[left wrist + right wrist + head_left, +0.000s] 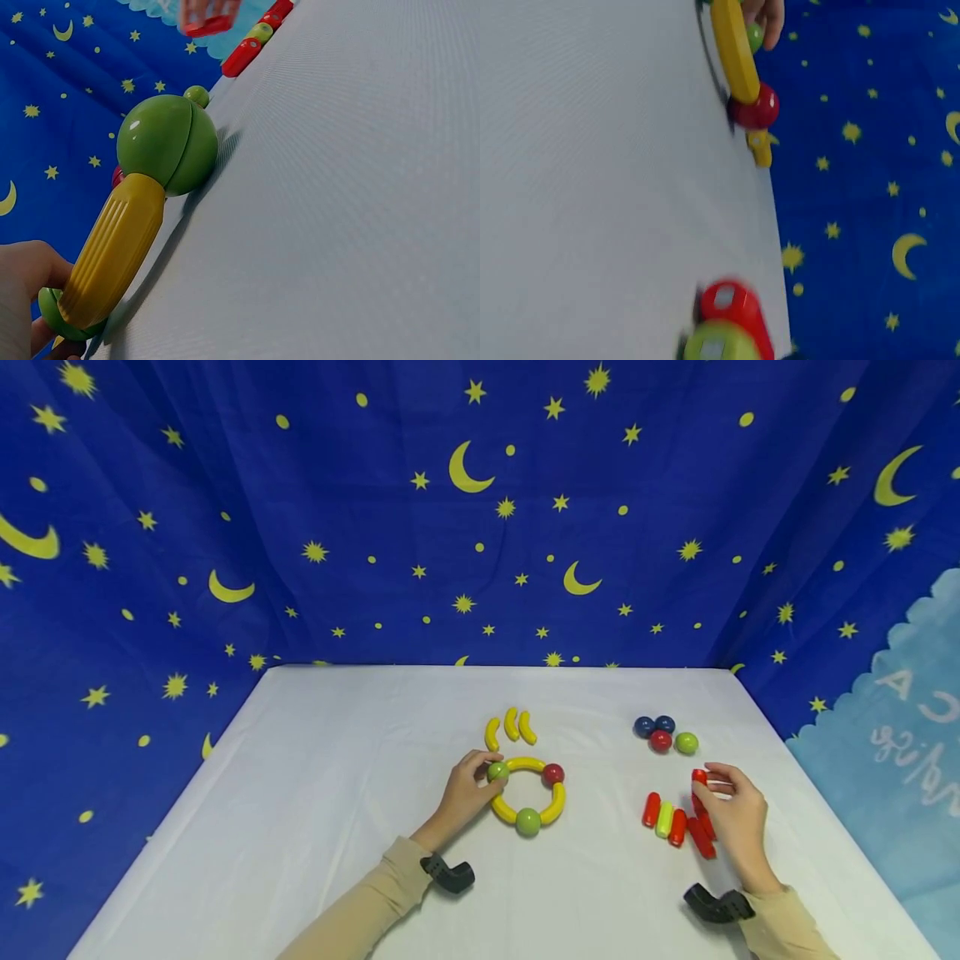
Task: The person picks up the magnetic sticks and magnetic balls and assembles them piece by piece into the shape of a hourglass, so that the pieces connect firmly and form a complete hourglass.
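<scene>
Just left of the middle of the white-covered table (315, 777), the left hand (465, 787) pinches a green ball (498, 772) between fingers and thumb, at the left side of a ring (557, 806) of balls and yellow curved pieces. Loose yellow pieces (512, 724) lie just beyond the ring. Further right, short red pieces (677, 828) and a lime one (664, 819) lie close together, with loose balls (661, 742) behind. Rightmost, the right hand (738, 814) holds a red piece (699, 775), its fingers narrow around it. Steadying the ring lightly, and keeping the held piece clear of its neighbours, should leave both groups undisturbed
</scene>
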A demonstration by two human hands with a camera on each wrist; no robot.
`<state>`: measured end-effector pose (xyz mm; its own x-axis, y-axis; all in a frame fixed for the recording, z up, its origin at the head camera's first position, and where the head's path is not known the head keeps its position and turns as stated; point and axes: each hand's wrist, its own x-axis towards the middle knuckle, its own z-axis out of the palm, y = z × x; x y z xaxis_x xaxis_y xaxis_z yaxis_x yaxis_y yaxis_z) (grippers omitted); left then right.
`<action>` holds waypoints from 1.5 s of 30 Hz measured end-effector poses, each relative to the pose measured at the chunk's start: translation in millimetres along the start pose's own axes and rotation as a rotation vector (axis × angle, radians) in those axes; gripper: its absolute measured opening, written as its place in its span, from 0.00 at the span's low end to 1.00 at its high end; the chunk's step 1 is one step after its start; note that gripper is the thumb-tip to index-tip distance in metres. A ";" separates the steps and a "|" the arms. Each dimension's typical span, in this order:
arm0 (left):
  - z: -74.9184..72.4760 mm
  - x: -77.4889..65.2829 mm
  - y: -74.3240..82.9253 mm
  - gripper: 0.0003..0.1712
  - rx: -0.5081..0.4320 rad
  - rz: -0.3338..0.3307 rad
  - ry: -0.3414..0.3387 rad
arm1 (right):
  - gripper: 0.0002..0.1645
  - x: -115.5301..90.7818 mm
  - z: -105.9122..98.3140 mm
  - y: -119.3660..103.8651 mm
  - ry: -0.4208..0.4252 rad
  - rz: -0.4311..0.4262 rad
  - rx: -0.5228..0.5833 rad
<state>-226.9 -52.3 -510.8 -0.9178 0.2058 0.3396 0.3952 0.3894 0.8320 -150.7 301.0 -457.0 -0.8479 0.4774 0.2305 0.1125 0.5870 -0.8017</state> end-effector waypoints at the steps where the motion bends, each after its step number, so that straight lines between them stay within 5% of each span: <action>1: -0.5 0.1 0.3 0.18 -0.003 0.002 0.000 | 0.20 1.3 5.3 -5.6 -0.010 -0.021 0.025; 10: -2.2 -0.3 0.8 0.17 -0.013 -0.004 -0.001 | 0.18 5.0 63.2 -47.0 -0.117 -0.223 0.256; 17: -1.2 -0.1 -0.3 0.17 -0.017 -0.002 -0.015 | 0.15 -12.2 83.9 -91.8 -0.250 -0.343 0.380; 27: 1.5 -0.6 -1.9 0.18 -0.008 0.012 -0.011 | 0.16 -7.0 122.9 -72.3 -0.353 -0.432 0.384; 33: 0.7 -0.2 -1.7 0.18 -0.002 0.010 -0.008 | 0.16 -11.3 122.7 -75.6 -0.358 -0.467 0.354; 38: 0.1 0.0 -1.6 0.18 -0.003 0.020 -0.002 | 0.17 -19.4 103.1 -89.3 -0.351 -0.471 0.345; 45: -0.3 1.0 -1.5 0.18 0.011 0.015 -0.009 | 0.15 -21.9 75.6 -78.6 -0.241 -0.416 0.332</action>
<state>-228.4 -53.0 -511.6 -0.9114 0.2200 0.3479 0.4094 0.3963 0.8218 -180.1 195.0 -440.8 -0.8843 0.0651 0.4624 -0.3909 0.4382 -0.8094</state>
